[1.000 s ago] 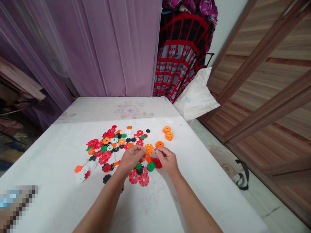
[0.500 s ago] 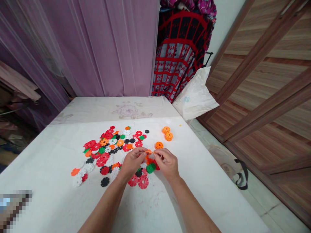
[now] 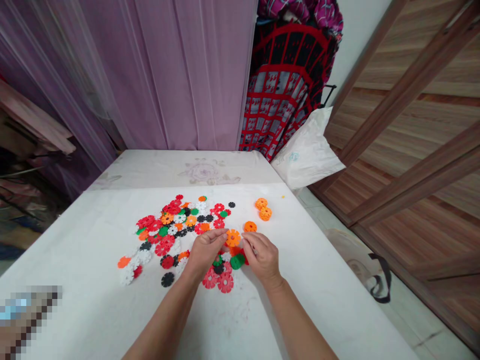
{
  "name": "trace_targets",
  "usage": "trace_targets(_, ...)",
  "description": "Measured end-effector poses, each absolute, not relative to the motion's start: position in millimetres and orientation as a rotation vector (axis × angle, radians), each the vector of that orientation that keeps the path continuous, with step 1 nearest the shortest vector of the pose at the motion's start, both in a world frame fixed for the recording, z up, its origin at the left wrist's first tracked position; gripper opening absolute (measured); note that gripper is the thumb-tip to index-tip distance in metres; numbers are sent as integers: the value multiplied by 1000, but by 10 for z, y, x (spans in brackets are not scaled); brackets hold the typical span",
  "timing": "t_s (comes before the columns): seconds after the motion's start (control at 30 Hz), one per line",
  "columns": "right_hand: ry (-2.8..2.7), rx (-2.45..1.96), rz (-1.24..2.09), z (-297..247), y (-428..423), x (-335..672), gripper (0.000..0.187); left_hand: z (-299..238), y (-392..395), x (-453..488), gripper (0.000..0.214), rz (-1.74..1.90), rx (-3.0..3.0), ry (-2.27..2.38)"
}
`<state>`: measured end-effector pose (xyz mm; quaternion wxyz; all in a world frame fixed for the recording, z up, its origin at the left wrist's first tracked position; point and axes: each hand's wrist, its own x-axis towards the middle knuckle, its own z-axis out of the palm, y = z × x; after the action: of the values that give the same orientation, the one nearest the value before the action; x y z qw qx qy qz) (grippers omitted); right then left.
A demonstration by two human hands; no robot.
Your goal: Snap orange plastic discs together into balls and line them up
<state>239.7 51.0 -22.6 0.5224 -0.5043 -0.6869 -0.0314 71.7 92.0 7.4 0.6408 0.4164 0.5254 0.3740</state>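
Between my hands an orange notched disc [image 3: 233,238], a snowflake-shaped building piece, faces me with its round centre showing. My left hand [image 3: 204,251] pinches its left edge between thumb and fingertips. Close to the right edge of that disc, my right hand [image 3: 263,256] has thumb and fingers pressed together; whatever lies in that pinch is too small or hidden to make out. Just under the hands lie a green disc [image 3: 237,261] and red discs [image 3: 225,282]. An orange rounded cluster [image 3: 250,227] sits right behind my right fingers.
Left of my hands spreads a loose pile of red, white, black, green and orange discs [image 3: 165,245]. Two more orange clusters [image 3: 265,214] sit farther back on the white-covered table [image 3: 307,300]. A white bag [image 3: 303,155] stands beyond the right edge, near wooden cabinet doors [image 3: 405,150].
The orange disc has turned from a tilted, mostly hidden position to facing me. My right fingertips have drawn slightly rightward from it. The whole view has shifted a little.
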Motion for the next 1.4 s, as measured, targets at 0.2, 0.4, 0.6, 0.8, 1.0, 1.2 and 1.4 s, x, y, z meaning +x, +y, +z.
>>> trace_targets(0.2,-1412,-1374,457,-280,516,2359,24,137,909,735,38,855,1001,1257)
trace_targets(0.4,-1186,-1397,720,-294,540,2301,27,85,900,776,37,855,1011,1227)
trace_targets(0.6,-1023,-1427,835,-235,598,2431,29,54,920,799,47,866,1024,1208)
trace_targets(0.8,-807,-1621,643,-255,798,2742,28,-36,999,646,54,1113,1045,1293)
trace_targets(1.0,-889,-1751,624,-387,893,2819,27,-180,1020,606,50,1129,1062,1335)
trace_targets(1.2,-967,-1811,615,-369,875,2813,28,-248,1034,604,47,1134,1056,1311)
trace_targets(1.4,-996,-1875,449,-344,835,2833,34,-212,1027,596,48,1151,1014,1299)
